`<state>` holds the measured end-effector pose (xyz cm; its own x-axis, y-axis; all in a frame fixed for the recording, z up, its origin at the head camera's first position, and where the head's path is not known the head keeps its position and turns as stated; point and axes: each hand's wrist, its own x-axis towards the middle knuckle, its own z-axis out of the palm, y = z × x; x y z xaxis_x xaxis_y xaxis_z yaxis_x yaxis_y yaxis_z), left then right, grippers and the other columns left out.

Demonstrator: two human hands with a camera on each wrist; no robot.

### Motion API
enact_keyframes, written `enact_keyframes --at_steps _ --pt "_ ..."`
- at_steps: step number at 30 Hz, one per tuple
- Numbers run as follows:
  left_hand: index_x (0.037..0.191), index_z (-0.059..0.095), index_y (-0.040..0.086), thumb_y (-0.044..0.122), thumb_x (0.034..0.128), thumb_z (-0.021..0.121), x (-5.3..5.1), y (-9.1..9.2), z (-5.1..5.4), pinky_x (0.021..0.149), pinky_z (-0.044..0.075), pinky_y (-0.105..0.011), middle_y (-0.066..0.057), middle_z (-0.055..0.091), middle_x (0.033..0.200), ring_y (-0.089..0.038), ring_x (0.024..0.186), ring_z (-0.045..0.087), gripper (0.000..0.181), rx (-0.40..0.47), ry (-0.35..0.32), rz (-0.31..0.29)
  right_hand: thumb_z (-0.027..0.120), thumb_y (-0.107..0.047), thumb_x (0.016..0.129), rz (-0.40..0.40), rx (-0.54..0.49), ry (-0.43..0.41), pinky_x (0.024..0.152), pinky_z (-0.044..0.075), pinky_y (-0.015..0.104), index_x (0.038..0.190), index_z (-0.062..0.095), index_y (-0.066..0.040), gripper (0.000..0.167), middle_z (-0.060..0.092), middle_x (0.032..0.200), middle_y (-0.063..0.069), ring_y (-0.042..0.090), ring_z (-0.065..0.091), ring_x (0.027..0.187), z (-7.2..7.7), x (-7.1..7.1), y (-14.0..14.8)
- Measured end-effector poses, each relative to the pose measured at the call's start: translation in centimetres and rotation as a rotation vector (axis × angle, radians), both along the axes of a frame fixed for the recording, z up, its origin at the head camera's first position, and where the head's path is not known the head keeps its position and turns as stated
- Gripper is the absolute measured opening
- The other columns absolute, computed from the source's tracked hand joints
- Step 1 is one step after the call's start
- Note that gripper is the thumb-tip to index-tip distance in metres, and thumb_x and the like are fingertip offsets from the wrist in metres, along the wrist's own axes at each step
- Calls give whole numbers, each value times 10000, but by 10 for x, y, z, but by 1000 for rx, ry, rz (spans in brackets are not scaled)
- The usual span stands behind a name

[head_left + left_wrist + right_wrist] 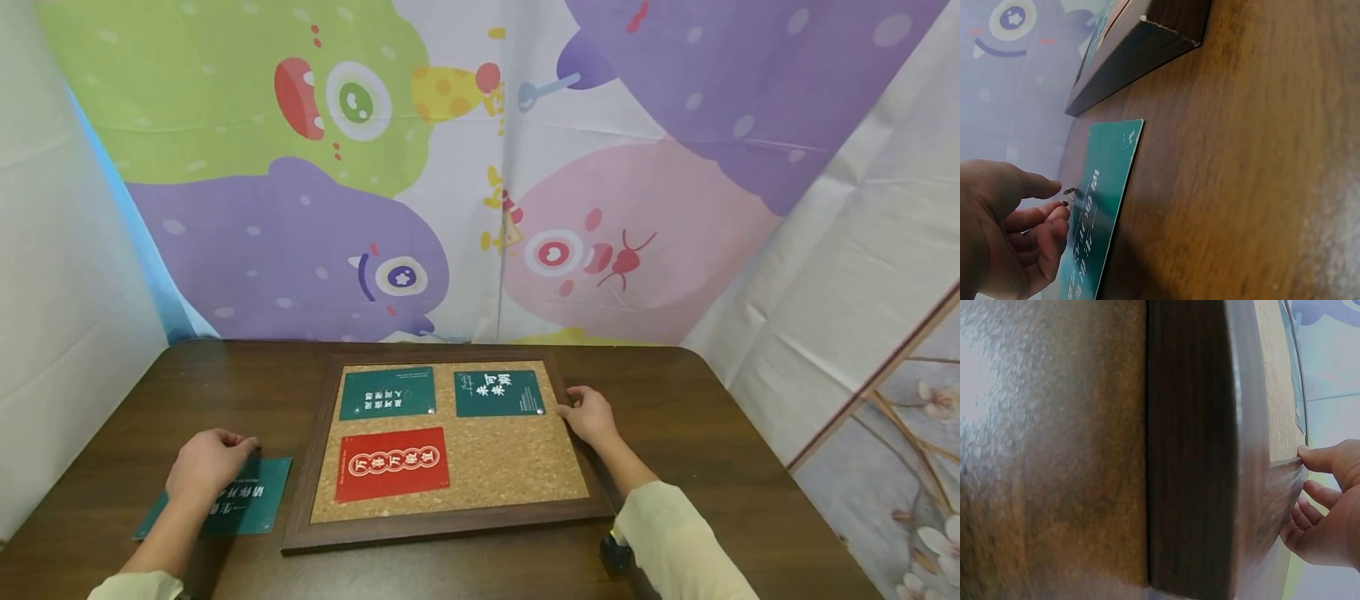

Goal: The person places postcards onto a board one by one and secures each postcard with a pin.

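A framed cork board (517, 467) lies on the table, bearing two green cards, one at the upper left (387, 392) and one at the upper right (498, 393), and a red card (392, 463) below. My right hand (590, 417) grips the frame's right side, thumb on top and fingers along the outer edge. Left of the board, my left hand (206, 467) hovers over a loose green card (255, 504) with white lettering. At its thumb and fingertips is a small metal thumbtack (1070, 191). Another small dark bit beside it is too small to make out.
The dark wooden table (675, 433) extends on both sides of the board. A cartoon-print curtain (480, 308) hangs along its far edge. White cloth (810, 250) hangs at the right, and a flowered panel (900, 467) stands there.
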<state>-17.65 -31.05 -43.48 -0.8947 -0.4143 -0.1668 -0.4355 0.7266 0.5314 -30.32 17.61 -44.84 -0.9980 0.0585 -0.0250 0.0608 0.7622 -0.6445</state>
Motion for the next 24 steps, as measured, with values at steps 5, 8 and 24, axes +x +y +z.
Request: enact_keyframes --at_steps 5,8,24 --pt "1014 632 -40 329 897 559 -2 0 1 565 420 -362 -262 612 1035 -317 814 576 395 -7 -2 6 639 -161 870 0 -1 0 781 479 431 1233 542 49 430 601 1002 187 273 556 881 1 0 0" --pt "1014 632 -40 320 897 556 -2 -1 1 551 414 -349 -261 616 1032 -309 805 580 386 -11 -2 2 641 -161 869 0 -5 4 770 479 423 1234 541 52 434 599 979 178 262 549 861 1 0 0" --pt "991 645 -57 298 881 582 -5 3 1 533 417 -334 -256 635 994 -288 761 586 376 -33 -5 25 645 -160 863 2 -10 11 766 479 417 1222 546 57 432 598 970 179 262 549 860 2 2 -1"
